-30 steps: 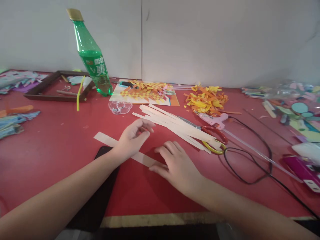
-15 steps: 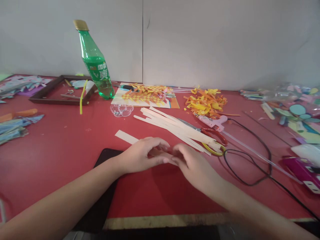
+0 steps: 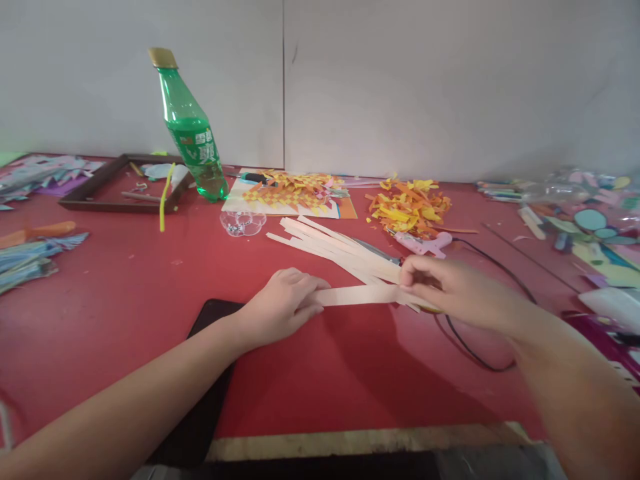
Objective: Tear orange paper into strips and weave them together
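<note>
Strip [image 3: 357, 295]: pale, flat, held between two hands over the red bench [image 3: 300, 400]. Long axis runs left to right across the view, nearly level, right end slightly higher.

Left hand [image 3: 283, 303] grasps the left end, fingers above, thumb below; the tip itself hidden in the grip. Right hand [image 3: 445, 287] pinches the right end between thumb and finger. Neither hand nearer: one at each end, middle span bare. From the left hand the strip lies to the right; from the right hand, to the left.

Pile [image 3: 340, 250] of similar strips just beyond, slanting from far left to near right, so its axis meets the held one at an angle. Near end of the pile overlaps the right hand in view; cannot tell whether the held strip touches it. Glue gun [image 3: 425, 244] just beyond the right hand. Black slab [image 3: 195, 413] nearer the bench edge, left arm across it
</note>
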Action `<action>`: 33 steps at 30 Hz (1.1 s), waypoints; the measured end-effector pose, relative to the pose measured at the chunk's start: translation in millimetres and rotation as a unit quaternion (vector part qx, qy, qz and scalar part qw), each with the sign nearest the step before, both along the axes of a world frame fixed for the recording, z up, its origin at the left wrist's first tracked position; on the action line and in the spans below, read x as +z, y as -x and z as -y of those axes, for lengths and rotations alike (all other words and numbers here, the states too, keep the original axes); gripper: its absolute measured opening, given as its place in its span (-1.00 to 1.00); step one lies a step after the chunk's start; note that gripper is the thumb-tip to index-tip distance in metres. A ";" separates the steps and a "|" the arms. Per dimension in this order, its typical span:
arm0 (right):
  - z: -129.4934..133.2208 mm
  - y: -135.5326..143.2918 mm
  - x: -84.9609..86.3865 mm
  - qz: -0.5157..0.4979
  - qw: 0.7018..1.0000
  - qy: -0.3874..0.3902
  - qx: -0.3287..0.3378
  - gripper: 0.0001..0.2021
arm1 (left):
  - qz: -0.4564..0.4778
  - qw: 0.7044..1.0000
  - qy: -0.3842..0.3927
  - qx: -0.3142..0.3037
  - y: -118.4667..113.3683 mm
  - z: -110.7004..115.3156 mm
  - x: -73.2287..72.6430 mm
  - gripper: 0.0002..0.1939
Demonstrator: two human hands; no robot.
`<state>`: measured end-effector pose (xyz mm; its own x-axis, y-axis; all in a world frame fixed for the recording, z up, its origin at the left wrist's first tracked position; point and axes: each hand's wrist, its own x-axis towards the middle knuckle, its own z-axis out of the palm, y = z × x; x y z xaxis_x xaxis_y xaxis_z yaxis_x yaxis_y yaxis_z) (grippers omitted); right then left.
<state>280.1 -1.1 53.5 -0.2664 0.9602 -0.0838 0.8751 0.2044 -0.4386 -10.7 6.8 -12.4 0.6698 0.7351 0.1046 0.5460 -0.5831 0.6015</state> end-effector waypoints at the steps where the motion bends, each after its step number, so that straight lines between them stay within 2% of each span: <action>1: -4.9 -6.7 0.5 0.026 0.999 0.029 0.005 -0.90 | 0.004 1.000 -0.002 0.004 0.0 -0.2 -0.1 -0.71; 5: -21.0 -20.7 -2.0 0.144 0.989 0.028 0.020 -0.82 | 0.023 0.999 0.007 0.035 -0.5 -1.0 -1.5 -0.78; 7: -22.7 -11.4 -6.0 0.226 0.974 -0.028 0.001 -0.78 | 0.033 0.998 0.027 0.051 -0.8 -1.3 -1.9 -0.81; 9: -18.6 9.7 -12.8 0.181 0.967 -0.151 0.098 -0.79 | 0.045 0.995 0.047 0.070 -1.0 -1.2 -1.9 -0.83; 10: -14.6 23.0 -17.5 0.137 0.966 -0.175 0.133 -0.79 | 0.051 0.994 0.055 0.080 -1.1 -0.9 -1.9 -0.83; 11: -10.1 36.8 -23.0 0.088 0.968 -0.190 0.136 -0.79 | 0.059 0.992 0.063 0.090 -1.3 -0.4 -1.9 -0.80; 14: 2.1 69.8 -43.0 -0.023 0.966 -0.171 0.191 -0.84 | 0.100 0.983 0.093 0.121 -2.4 2.0 -1.7 -0.62; 16: 5.0 79.3 -55.9 -0.067 0.964 -0.159 0.203 -0.79 | 0.125 0.975 0.119 0.140 -3.3 3.8 -1.1 -0.55; 20: 0.4 77.7 -71.0 -0.097 0.957 -0.191 0.195 -0.81 | 0.128 0.966 0.154 0.164 -4.0 5.1 0.8 -0.58; 27: -0.8 73.2 -70.5 -0.110 0.952 -0.196 0.206 -0.84 | 0.163 0.949 0.194 0.186 -4.5 2.2 -0.6 -0.79; 33: 2.4 71.9 -73.4 -0.123 0.942 -0.226 0.213 -0.78 | 0.216 0.928 0.265 0.145 -8.6 2.6 -0.5 -0.89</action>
